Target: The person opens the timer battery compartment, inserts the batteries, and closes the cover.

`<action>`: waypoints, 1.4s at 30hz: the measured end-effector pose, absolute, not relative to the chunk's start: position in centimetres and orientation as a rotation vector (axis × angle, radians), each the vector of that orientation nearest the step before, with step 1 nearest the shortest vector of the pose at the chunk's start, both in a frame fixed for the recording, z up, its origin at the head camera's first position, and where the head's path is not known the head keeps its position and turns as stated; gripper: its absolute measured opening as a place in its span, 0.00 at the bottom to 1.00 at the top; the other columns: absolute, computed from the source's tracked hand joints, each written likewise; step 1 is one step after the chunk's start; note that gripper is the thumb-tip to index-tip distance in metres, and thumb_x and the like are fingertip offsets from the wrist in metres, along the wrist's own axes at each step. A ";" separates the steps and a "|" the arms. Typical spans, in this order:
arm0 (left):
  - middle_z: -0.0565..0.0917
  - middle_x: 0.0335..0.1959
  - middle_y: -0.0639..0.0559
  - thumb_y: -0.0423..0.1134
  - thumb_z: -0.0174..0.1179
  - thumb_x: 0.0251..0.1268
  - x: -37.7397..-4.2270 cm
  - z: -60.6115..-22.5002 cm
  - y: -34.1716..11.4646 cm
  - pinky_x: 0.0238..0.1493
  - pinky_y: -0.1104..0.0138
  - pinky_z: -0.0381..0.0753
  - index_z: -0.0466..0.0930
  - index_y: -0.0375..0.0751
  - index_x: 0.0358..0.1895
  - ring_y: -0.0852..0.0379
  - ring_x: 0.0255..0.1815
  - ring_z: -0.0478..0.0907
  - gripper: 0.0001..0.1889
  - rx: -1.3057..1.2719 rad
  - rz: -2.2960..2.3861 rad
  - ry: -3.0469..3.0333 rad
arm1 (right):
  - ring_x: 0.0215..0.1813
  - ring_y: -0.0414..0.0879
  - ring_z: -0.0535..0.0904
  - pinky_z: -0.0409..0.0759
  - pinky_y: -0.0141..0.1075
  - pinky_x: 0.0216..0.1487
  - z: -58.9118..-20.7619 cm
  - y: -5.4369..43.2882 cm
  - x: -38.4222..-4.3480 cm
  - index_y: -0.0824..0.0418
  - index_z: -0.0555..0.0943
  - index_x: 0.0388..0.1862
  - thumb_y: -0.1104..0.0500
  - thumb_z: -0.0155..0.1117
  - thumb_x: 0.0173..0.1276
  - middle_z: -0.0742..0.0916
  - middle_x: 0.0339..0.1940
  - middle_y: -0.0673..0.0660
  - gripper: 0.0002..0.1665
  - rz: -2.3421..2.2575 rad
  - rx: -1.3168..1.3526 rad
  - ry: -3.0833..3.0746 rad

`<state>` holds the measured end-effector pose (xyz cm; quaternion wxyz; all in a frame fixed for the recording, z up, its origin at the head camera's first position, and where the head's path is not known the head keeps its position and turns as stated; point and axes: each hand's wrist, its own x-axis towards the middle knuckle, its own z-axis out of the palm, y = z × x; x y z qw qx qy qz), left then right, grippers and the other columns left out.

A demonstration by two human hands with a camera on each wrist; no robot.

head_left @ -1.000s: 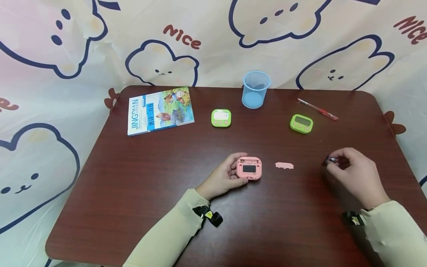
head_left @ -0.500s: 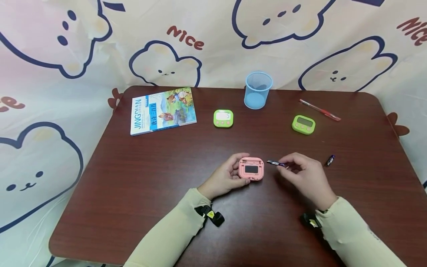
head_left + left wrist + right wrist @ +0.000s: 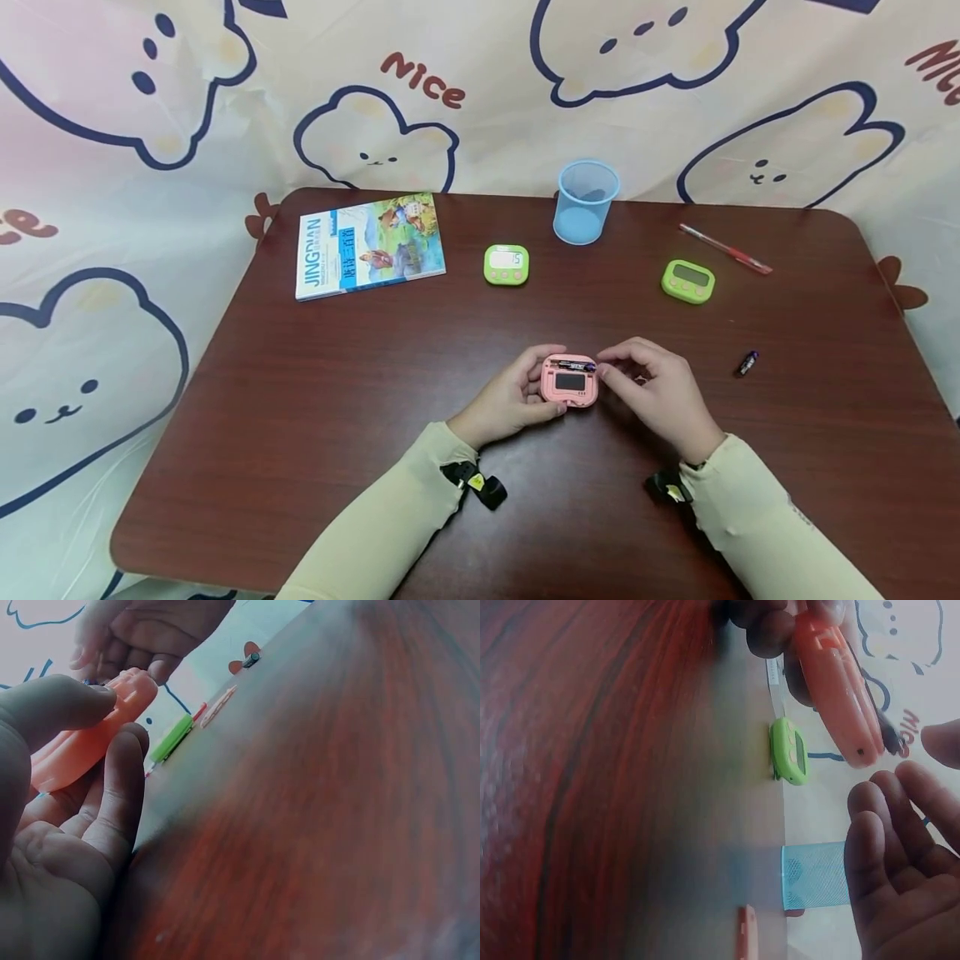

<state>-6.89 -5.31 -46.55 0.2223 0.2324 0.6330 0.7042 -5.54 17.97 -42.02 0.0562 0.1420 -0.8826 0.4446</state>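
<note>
My left hand (image 3: 517,392) holds a pink digital timer (image 3: 570,400) by its left side, back up; its pink edge (image 3: 82,750) shows between thumb and fingers in the left wrist view. A dark small battery (image 3: 572,365) lies along the slot at the timer's far side. My right hand (image 3: 660,392) is at the battery's right end. In the right wrist view, its thumb (image 3: 943,742) and fingers stand apart near the battery's tip (image 3: 891,739). A second battery (image 3: 747,364) lies on the table to the right. The pink battery cover (image 3: 748,934) lies on the table, mostly behind my right hand in the head view.
Two green timers, one left (image 3: 506,265) and one right (image 3: 687,282), sit beyond my hands on the brown table (image 3: 300,433). Farther back are a book (image 3: 371,246), a blue mesh cup (image 3: 581,217) and a red pen (image 3: 726,247). A patterned cloth hangs behind.
My right hand has moved left from the table's right side to the pink timer. The battery it carried now lies at the slot, and another stays on the table. The left hand keeps its grip.
</note>
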 end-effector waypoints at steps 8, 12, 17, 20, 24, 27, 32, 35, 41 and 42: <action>0.76 0.64 0.34 0.19 0.65 0.61 -7.0 -46.4 -5.3 0.55 0.64 0.84 0.57 0.32 0.74 0.47 0.57 0.81 0.39 0.647 1.921 1.774 | 0.30 0.47 0.81 0.81 0.34 0.29 -42.8 18.4 -6.2 0.60 0.86 0.44 0.55 0.69 0.71 0.86 0.30 0.56 0.10 1.716 0.254 -2.788; 0.77 0.63 0.34 0.19 0.65 0.61 -7.0 -46.4 -5.4 0.55 0.64 0.84 0.58 0.32 0.74 0.51 0.56 0.81 0.38 0.652 1.904 1.786 | 0.33 0.48 0.85 0.87 0.39 0.36 -43.0 18.4 -6.6 0.66 0.85 0.47 0.57 0.69 0.70 0.88 0.37 0.61 0.13 1.949 0.177 -2.757; 0.78 0.63 0.35 0.19 0.65 0.61 -7.0 -46.3 -5.5 0.53 0.65 0.84 0.59 0.32 0.74 0.51 0.56 0.81 0.38 0.648 1.886 1.795 | 0.30 0.47 0.86 0.88 0.42 0.35 -42.9 18.1 -6.8 0.70 0.83 0.47 0.62 0.68 0.70 0.88 0.38 0.62 0.13 2.123 0.115 -2.700; 0.78 0.63 0.35 0.19 0.65 0.61 -7.0 -46.2 -5.5 0.53 0.65 0.84 0.59 0.33 0.73 0.51 0.57 0.81 0.38 0.648 1.879 1.800 | 0.29 0.46 0.85 0.88 0.42 0.33 -42.8 17.6 -6.9 0.71 0.82 0.45 0.64 0.67 0.69 0.87 0.33 0.61 0.11 2.105 0.088 -2.713; 0.77 0.63 0.35 0.19 0.65 0.61 -7.0 -46.2 -5.4 0.54 0.64 0.84 0.59 0.32 0.73 0.50 0.57 0.81 0.37 0.659 1.882 1.803 | 0.28 0.46 0.84 0.88 0.38 0.31 -42.3 17.0 -6.9 0.69 0.83 0.43 0.66 0.65 0.66 0.87 0.29 0.58 0.09 1.898 0.102 -2.815; 0.78 0.63 0.35 0.19 0.65 0.61 -6.9 -46.3 -5.3 0.54 0.64 0.84 0.59 0.32 0.73 0.49 0.57 0.81 0.37 0.665 1.872 1.813 | 0.27 0.46 0.83 0.86 0.36 0.30 -41.9 16.6 -6.9 0.66 0.83 0.41 0.66 0.64 0.64 0.86 0.28 0.56 0.07 1.713 0.114 -2.903; 0.77 0.64 0.35 0.20 0.65 0.61 -6.8 -46.3 -5.3 0.54 0.65 0.84 0.60 0.33 0.73 0.46 0.59 0.80 0.37 0.662 1.862 1.832 | 0.27 0.45 0.80 0.81 0.33 0.28 -41.4 16.3 -6.9 0.62 0.84 0.38 0.63 0.63 0.61 0.85 0.26 0.52 0.07 1.477 0.164 -2.976; 0.76 0.65 0.35 0.19 0.65 0.61 -6.9 -46.4 -5.2 0.54 0.64 0.84 0.59 0.32 0.74 0.45 0.59 0.80 0.38 0.670 1.888 1.822 | 0.27 0.48 0.80 0.81 0.35 0.28 -41.5 17.1 -6.9 0.62 0.84 0.39 0.62 0.64 0.67 0.85 0.27 0.54 0.05 1.505 0.212 -2.923; 0.76 0.65 0.34 0.18 0.64 0.61 -7.0 -46.5 -5.2 0.53 0.65 0.84 0.56 0.31 0.75 0.52 0.56 0.81 0.39 0.671 1.931 1.811 | 0.26 0.49 0.80 0.78 0.34 0.26 -41.9 19.9 -7.2 0.61 0.85 0.43 0.57 0.65 0.73 0.84 0.25 0.57 0.09 1.492 0.216 -2.846; 0.76 0.65 0.33 0.18 0.64 0.61 -7.0 -46.5 -5.2 0.53 0.65 0.84 0.56 0.31 0.75 0.53 0.56 0.81 0.39 0.670 1.934 1.809 | 0.26 0.48 0.80 0.78 0.33 0.26 -41.9 20.4 -7.2 0.61 0.85 0.44 0.57 0.65 0.73 0.85 0.26 0.57 0.09 1.478 0.206 -2.851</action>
